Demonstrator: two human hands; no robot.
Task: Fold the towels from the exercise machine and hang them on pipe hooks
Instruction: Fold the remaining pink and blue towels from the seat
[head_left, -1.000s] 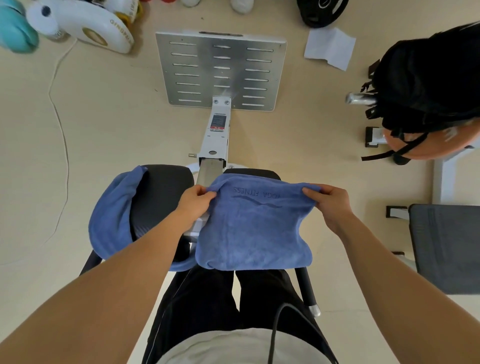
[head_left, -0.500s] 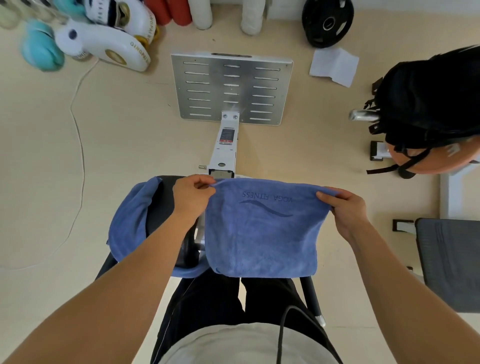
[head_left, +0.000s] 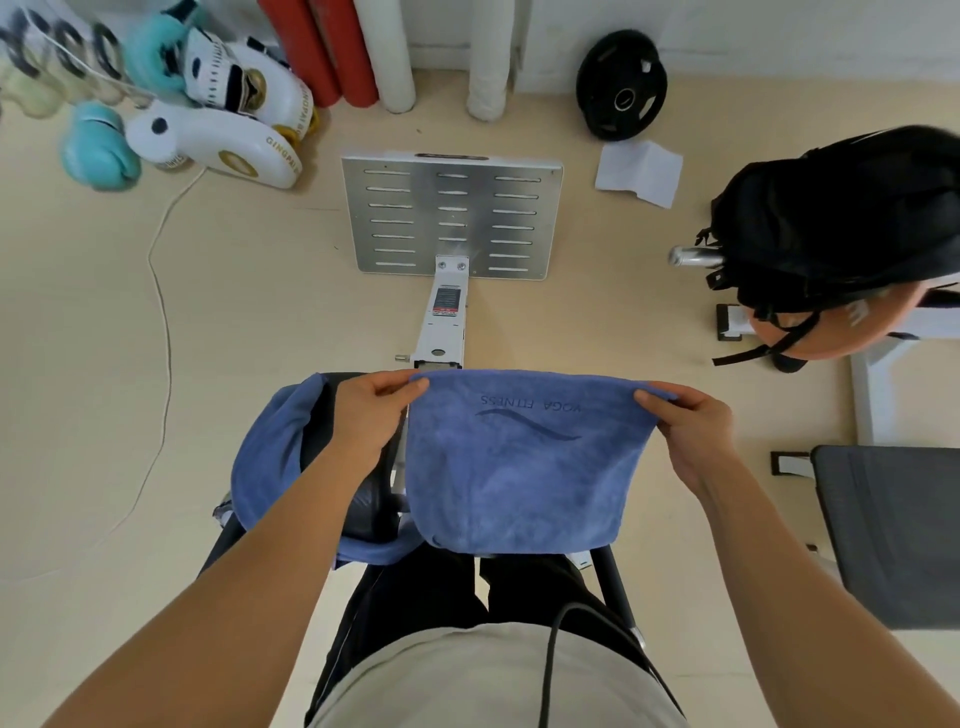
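A blue towel (head_left: 524, 467) printed "YOGA FITNESS" hangs doubled over between my hands, stretched flat in front of my waist. My left hand (head_left: 369, 410) pinches its upper left corner and my right hand (head_left: 696, 426) pinches its upper right corner. A second blue towel (head_left: 270, 457) lies draped over the black padded seat (head_left: 363, 499) of the exercise machine, just left of my left arm. The machine's white beam (head_left: 444, 327) runs forward to a slotted metal footplate (head_left: 452, 213). No pipe hooks are in view.
Red and white wrapped pipes (head_left: 384, 52) stand at the wall ahead. Boxing gloves and pads (head_left: 218, 135), a weight plate (head_left: 621, 85) and a paper sheet (head_left: 639, 174) lie on the floor. A black backpack (head_left: 841, 228) hangs at right above a grey bench (head_left: 893, 530). A white cable (head_left: 161, 322) trails at left.
Both hands have lifted the towel off the machine seat and pulled its top edge taut. My view has tilted up, bringing the wall and pipes into sight.
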